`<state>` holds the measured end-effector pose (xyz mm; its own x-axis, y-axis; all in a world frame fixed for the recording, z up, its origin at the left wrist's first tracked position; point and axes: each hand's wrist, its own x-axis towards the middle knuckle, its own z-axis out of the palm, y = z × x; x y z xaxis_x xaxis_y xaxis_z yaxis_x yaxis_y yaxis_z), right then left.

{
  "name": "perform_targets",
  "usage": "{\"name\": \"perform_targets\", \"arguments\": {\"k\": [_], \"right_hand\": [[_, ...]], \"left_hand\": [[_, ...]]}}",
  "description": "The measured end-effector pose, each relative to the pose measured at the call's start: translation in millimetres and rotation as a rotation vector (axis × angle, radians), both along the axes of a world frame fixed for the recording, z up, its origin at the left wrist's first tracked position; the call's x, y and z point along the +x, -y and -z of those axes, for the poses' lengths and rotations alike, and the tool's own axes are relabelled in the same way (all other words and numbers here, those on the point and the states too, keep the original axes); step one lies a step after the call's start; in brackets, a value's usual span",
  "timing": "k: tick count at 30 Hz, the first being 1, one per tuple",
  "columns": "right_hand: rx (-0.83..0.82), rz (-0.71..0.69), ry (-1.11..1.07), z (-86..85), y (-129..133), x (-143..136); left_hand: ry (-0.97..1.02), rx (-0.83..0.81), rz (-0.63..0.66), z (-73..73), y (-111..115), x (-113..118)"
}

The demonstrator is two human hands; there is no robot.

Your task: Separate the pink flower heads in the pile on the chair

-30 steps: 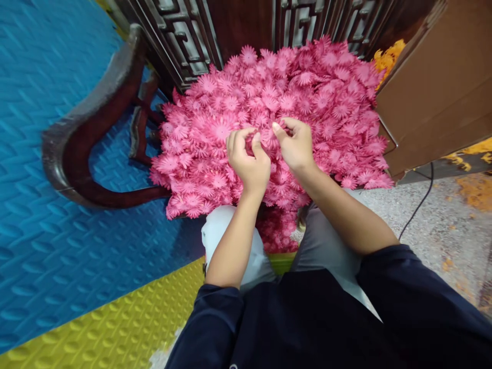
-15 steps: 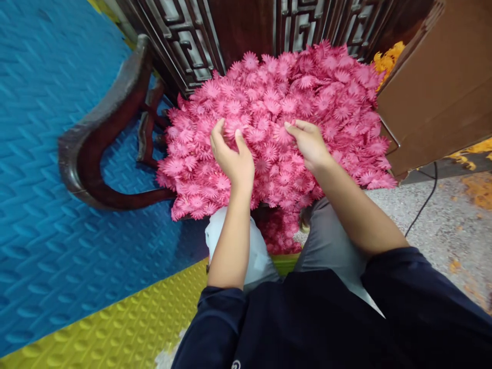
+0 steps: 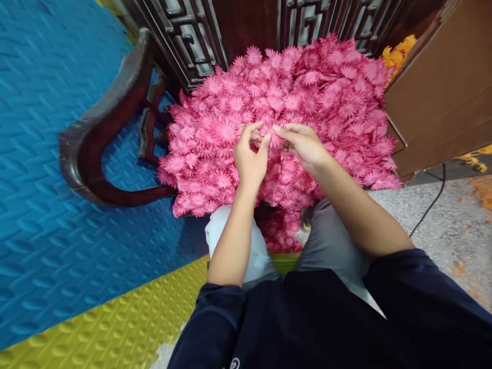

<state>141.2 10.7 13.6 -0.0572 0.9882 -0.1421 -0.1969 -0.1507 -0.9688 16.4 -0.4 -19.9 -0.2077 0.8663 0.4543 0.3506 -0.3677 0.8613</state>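
Note:
A large heap of pink artificial flower heads [image 3: 215, 154] lies before me on a dark wooden seat. Above its middle, a single pink flower [image 3: 274, 138] is pinched between my two hands. My left hand [image 3: 251, 154] grips the flower's left edge between thumb and fingertips. On the other side, the thumb and index finger of my right hand [image 3: 303, 144] are closed on its right edge. The remaining right fingers curl below and partly hide the flowers behind.
A curved dark wooden armrest [image 3: 88, 143] is at the left, over blue textured matting [image 3: 34, 215]. Carved wooden panels [image 3: 249, 31] rise behind the heap. A brown cardboard box [image 3: 442, 92] stands at right with orange petals [image 3: 400, 54] behind it. A black cable [image 3: 428, 210] runs along the floor.
My left hand has moved right, and my right hand slightly left with the pink flower. The hands now meet at the flower, with the left fingers closed on its edge.

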Motion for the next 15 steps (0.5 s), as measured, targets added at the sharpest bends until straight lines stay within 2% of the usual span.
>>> {"name": "perform_targets", "arguments": {"k": [5, 9, 15], "right_hand": [[-0.044, -0.111, 0.017, -0.9, 0.0, 1.9], [0.001, -0.169, 0.047, -4.9, 2.7, -0.1], [0.043, -0.134, 0.074, -5.5, 5.2, -3.0]], "left_hand": [[0.081, 0.01, -0.138, 1.0, -0.6, -3.6], [0.065, 0.027, -0.198, 1.4, -0.5, -6.3], [0.062, 0.028, -0.221, 3.9, -1.8, -7.9]]}}
